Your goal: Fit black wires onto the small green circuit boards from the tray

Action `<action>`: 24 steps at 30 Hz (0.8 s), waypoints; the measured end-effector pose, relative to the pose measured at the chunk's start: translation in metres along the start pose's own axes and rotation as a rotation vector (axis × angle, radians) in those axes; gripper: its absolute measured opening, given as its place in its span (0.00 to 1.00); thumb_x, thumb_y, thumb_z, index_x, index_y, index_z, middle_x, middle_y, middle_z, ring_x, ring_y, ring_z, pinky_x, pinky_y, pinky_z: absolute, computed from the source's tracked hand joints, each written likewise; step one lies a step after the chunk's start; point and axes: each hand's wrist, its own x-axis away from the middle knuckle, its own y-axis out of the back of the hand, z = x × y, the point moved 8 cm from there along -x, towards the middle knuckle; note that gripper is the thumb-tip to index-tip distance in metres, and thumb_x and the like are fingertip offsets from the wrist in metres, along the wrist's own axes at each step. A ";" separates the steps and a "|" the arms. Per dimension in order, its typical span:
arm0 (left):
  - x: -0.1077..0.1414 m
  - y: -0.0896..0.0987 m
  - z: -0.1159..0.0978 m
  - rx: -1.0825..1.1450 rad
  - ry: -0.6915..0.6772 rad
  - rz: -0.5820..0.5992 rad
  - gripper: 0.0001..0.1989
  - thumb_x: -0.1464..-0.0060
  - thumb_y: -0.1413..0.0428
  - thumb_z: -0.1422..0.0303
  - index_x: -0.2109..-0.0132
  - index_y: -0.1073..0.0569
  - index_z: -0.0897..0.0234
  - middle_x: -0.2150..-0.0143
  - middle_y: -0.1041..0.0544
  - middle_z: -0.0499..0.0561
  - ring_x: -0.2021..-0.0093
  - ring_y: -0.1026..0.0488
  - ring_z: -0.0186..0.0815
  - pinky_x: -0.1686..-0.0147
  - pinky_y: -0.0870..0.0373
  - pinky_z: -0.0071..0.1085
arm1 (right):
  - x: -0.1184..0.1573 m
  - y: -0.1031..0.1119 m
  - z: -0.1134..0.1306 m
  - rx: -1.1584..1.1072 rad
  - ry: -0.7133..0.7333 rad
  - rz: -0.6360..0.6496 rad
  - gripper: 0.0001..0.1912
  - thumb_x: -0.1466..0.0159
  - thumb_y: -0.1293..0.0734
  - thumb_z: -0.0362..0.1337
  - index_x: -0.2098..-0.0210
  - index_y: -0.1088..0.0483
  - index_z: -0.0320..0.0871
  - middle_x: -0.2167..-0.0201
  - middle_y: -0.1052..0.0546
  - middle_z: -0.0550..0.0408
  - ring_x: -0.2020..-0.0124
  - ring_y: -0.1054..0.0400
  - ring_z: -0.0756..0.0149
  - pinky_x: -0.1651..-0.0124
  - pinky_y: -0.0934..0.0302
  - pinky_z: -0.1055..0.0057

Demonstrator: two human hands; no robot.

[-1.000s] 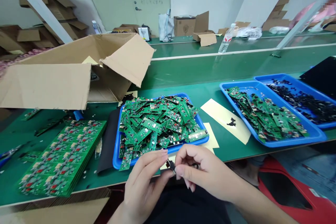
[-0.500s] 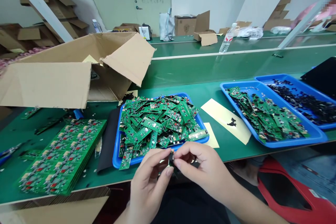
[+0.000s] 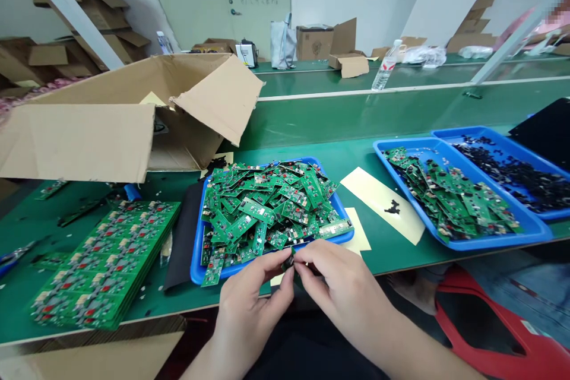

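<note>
My left hand (image 3: pixel 256 303) pinches a small dark part (image 3: pixel 289 261) between thumb and forefinger, at the near edge of the green table. On its other side, the fingertips of my right hand (image 3: pixel 341 288) are closed on the same part, which they mostly hide. Just beyond both hands stands a blue tray (image 3: pixel 195 261) heaped with loose green circuit boards (image 3: pixel 258 212).
A stack of board panels (image 3: pixel 107 261) and pliers (image 3: pixel 15 256) lie left, an open carton (image 3: pixel 75 139) behind. Two blue trays (image 3: pixel 494 243) and yellow paper (image 3: pixel 378 202) are right. A person's leg (image 3: pixel 499 279) shows beside a red stool (image 3: pixel 472 309).
The fingers of both hands have shifted slightly around the small part, and it has turned a little. My right hand is closer to my left.
</note>
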 end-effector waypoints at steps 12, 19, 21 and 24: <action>0.003 0.010 0.011 0.009 0.064 -0.090 0.09 0.51 0.42 0.74 0.60 0.24 0.61 0.73 0.20 0.44 0.78 0.24 0.27 0.73 0.24 0.18 | -0.002 0.044 -0.050 0.136 -0.291 -0.300 0.06 0.37 0.42 0.33 0.70 0.35 0.42 0.78 0.30 0.55 0.79 0.34 0.66 0.75 0.40 0.72; 0.015 -0.002 0.026 0.457 0.460 -0.133 0.17 0.50 0.40 0.66 0.53 0.30 0.58 0.73 0.22 0.44 0.75 0.23 0.30 0.70 0.24 0.22 | 0.023 0.002 -0.040 -0.690 -0.364 0.007 0.12 0.39 0.36 0.32 0.56 0.37 0.49 0.48 0.37 0.49 0.50 0.33 0.61 0.52 0.35 0.66; 0.016 -0.005 0.022 0.529 0.503 -0.143 0.17 0.51 0.38 0.64 0.54 0.30 0.57 0.74 0.22 0.44 0.75 0.23 0.30 0.70 0.24 0.21 | 0.029 -0.005 -0.033 -0.739 -0.330 0.012 0.14 0.40 0.34 0.30 0.56 0.36 0.49 0.45 0.39 0.49 0.49 0.34 0.60 0.50 0.36 0.65; 0.014 -0.001 0.020 0.506 0.480 -0.156 0.08 0.52 0.38 0.65 0.64 0.26 0.60 0.72 0.21 0.46 0.74 0.23 0.30 0.70 0.24 0.21 | 0.032 -0.008 -0.029 -0.761 -0.270 -0.019 0.16 0.41 0.34 0.27 0.57 0.36 0.50 0.59 0.28 0.54 0.60 0.29 0.67 0.56 0.33 0.72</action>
